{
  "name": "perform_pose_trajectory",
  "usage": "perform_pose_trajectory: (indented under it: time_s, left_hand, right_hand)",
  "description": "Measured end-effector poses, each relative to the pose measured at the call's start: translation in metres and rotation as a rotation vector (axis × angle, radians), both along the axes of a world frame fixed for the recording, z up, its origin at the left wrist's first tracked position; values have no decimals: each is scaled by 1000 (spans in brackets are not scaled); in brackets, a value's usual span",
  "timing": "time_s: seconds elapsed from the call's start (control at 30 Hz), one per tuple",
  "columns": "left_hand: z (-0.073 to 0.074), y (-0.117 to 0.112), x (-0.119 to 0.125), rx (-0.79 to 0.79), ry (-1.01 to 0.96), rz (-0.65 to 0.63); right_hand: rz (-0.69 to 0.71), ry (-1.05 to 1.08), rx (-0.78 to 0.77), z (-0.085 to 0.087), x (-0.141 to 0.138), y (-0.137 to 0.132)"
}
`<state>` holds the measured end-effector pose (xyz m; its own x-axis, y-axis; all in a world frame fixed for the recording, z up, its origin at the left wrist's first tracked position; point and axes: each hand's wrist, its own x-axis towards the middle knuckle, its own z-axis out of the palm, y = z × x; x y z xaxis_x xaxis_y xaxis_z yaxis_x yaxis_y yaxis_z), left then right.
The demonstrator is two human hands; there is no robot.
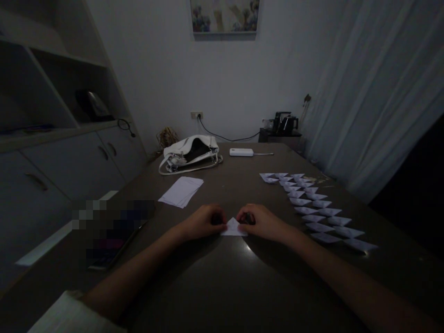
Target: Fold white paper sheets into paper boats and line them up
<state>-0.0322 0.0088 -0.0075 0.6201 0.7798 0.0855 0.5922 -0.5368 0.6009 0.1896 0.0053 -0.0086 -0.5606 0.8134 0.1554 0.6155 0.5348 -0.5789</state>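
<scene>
Between my two hands, just above or on the dark tabletop, is a small folded piece of white paper with a pointed top and a straight lower edge. My left hand pinches its left side with thumb and fingers. On the opposite side, my right hand grips the paper the same way. Rows of folded paper boats stand to the right of my right hand. Beyond my left hand lies a loose stack of white paper sheets.
A white handbag sits at the table's far side, with a white power bank and short cable to its right. At the left, a phone-like device is partly blurred out. Cabinets line the left; a sheer curtain hangs at right.
</scene>
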Motion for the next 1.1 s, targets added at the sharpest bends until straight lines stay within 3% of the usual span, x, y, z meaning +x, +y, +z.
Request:
perform_pose_trajectory:
  time_s: [0.2,0.33,0.47,0.57,0.63,0.83,1.1]
  left_hand:
    - [-2,0,0,-49,-41,14]
    - [0,-1,1,-63,-68,1]
    - [3,-3,3,6,-166,28]
    - [4,-4,3,71,-166,24]
    - [5,-5,3,83,-115,-23]
    - [5,-6,2,17,-18,-68]
    - [1,-5,2,-26,-17,-56]
  right_hand:
    - [-77,88,-135,-4,-7,-1]
    - [-37,237,-268,-5,-10,-2]
    - [-16,285,-132,3,-11,-6]
    - [29,154,73,10,-10,-8]
    - [82,71,122,11,-8,-8]
    - [125,70,-68,6,-4,-2]
    - [29,145,-136,1,-6,0]
